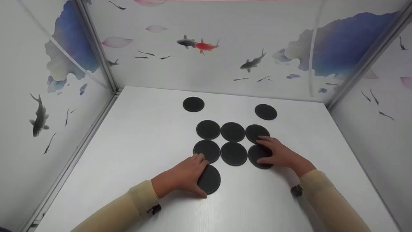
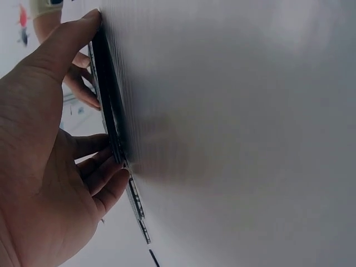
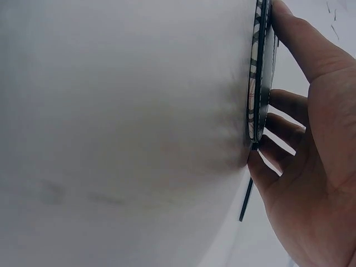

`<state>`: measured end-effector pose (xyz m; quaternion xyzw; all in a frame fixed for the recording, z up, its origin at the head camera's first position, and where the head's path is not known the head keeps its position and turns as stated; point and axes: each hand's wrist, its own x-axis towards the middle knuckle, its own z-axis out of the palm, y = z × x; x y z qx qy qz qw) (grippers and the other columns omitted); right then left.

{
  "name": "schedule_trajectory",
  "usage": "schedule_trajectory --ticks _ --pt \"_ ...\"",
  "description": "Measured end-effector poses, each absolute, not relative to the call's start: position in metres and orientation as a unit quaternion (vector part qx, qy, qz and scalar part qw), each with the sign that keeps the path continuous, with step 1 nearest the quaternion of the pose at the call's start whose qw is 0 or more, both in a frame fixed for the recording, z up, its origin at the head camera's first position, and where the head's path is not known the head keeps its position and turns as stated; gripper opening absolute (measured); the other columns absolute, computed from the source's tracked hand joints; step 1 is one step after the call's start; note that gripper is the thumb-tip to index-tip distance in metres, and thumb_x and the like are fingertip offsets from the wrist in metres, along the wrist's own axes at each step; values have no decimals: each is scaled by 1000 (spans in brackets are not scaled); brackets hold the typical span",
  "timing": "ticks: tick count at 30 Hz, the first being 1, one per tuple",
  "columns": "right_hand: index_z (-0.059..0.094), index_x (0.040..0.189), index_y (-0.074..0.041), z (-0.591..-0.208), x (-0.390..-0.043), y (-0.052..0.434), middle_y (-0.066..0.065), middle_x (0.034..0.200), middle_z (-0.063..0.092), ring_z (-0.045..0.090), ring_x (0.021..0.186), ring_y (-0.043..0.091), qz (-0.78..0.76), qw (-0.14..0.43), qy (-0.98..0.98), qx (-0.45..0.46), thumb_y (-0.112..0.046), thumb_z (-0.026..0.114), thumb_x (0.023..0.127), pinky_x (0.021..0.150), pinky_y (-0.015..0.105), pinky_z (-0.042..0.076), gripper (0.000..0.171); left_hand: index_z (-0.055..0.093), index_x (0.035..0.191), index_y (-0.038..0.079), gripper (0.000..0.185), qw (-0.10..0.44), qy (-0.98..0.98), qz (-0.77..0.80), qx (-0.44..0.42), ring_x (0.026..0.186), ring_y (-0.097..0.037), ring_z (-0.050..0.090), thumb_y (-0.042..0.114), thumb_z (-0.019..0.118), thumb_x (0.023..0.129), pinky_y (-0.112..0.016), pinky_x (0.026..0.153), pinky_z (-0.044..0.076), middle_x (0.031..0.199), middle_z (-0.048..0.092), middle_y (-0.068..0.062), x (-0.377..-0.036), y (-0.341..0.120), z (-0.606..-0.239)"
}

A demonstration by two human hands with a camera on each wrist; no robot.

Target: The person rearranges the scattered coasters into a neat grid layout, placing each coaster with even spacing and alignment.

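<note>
Discs (image 1: 233, 153) black — table (image 1: 145, 129) white — walls (image 1: 225, 48) white, fish-patterned.

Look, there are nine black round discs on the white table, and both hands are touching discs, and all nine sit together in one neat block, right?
Not quite. Only seven discs sit together; the head view shows two lying apart at the back: the left one and the right one. The rest holds: nine discs on the white table, the left hand and the right hand each touching discs.
</note>
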<state>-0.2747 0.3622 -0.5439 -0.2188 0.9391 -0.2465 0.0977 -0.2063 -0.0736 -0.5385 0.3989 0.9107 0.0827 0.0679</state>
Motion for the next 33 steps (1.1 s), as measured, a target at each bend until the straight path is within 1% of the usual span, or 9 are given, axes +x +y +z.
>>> schedule_trajectory --ticks 17,25,27,33 --pt "53 164 -8 -546 -274 362 18 175 36 32 160 48 -238 96 943 -213 -54 89 93 125 68 35 92 53 155 2 115 64 910 75 402 123 -22 48 79 88 76 -38 110 49 138 49 -9 -205 -73 -540" --pt "51 164 -5 -547 -275 362 18 176 34 29 161 48 -244 104 940 -214 -50 89 94 127 66 33 91 52 155 3 114 61 911 65 403 125 -23 49 79 86 78 -39 112 49 139 50 -10 -205 -73 -541" --pt "51 164 -5 -546 -275 362 18 176 34 29 162 48 -247 105 939 -213 -47 90 94 127 65 32 91 53 155 3 114 57 911 63 404 123 -23 49 80 86 77 -39 112 49 138 50 -9 -205 -73 -541" --pt "51 165 -4 -545 -274 362 18 176 34 29 162 48 -248 103 938 -219 -45 90 94 127 65 32 91 54 153 3 114 50 910 72 406 120 -22 48 81 87 76 -39 108 50 135 49 -8 -206 -73 -542"
